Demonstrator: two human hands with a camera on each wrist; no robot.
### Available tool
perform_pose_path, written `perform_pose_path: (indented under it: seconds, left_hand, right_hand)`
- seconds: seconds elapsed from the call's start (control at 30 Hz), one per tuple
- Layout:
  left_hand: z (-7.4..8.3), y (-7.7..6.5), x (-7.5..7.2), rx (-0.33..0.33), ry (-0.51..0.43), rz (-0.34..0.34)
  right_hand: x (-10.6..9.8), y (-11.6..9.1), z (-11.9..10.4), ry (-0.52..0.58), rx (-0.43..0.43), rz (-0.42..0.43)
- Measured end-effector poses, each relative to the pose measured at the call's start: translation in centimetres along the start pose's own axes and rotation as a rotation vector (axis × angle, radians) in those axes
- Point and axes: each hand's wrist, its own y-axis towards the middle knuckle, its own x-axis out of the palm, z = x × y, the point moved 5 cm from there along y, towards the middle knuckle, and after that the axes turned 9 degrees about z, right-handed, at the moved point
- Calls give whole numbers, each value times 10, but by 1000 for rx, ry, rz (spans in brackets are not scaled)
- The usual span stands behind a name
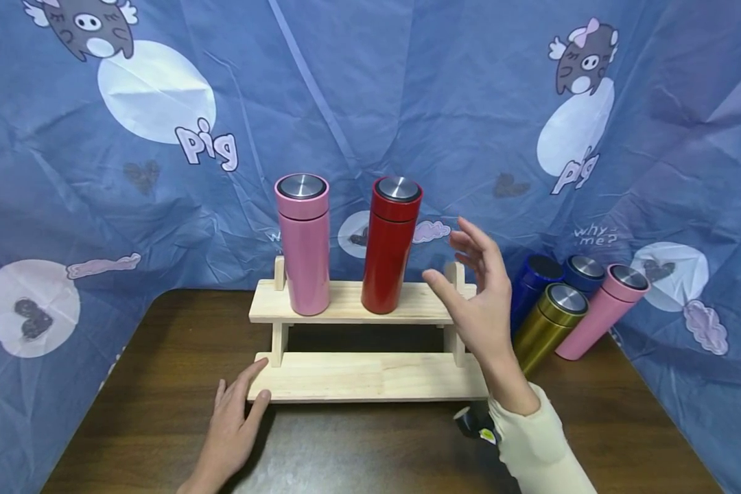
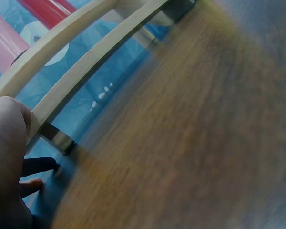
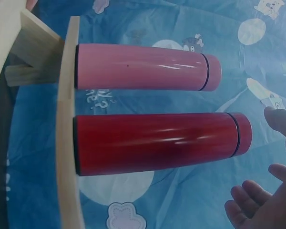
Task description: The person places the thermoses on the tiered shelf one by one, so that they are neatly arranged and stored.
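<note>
On the upper shelf of a two-tier wooden rack stand a pink thermos bottle and, to its right, a red thermos bottle. Both are upright with steel-topped lids. My right hand is in the air to the right of the red bottle, fingers and thumb spread, holding nothing. The right wrist view shows that hand apart from the red bottle. At the rack's lower left corner my left hand touches the end of the lower board, its fingers extended. In the left wrist view the left hand is only partly seen.
Right of the rack, a gold bottle, another pink bottle and two blue bottles stand grouped on the brown table. A small black object lies by the rack's front right. A blue printed cloth hangs behind.
</note>
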Motion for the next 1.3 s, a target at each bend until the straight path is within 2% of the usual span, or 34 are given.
perform_pose_path:
  seconds: [0.3, 0.63, 1.3]
  left_hand:
    - [1, 0, -1, 12, -9, 16]
    - [3, 0, 1, 23, -18, 13]
    - [2, 0, 0, 16, -12, 11]
  right_hand:
    - [-21, -16, 6, -18, 45, 39]
    - [-50, -24, 13, -90, -57, 66]
    - [-83, -41, 16, -177, -79, 46]
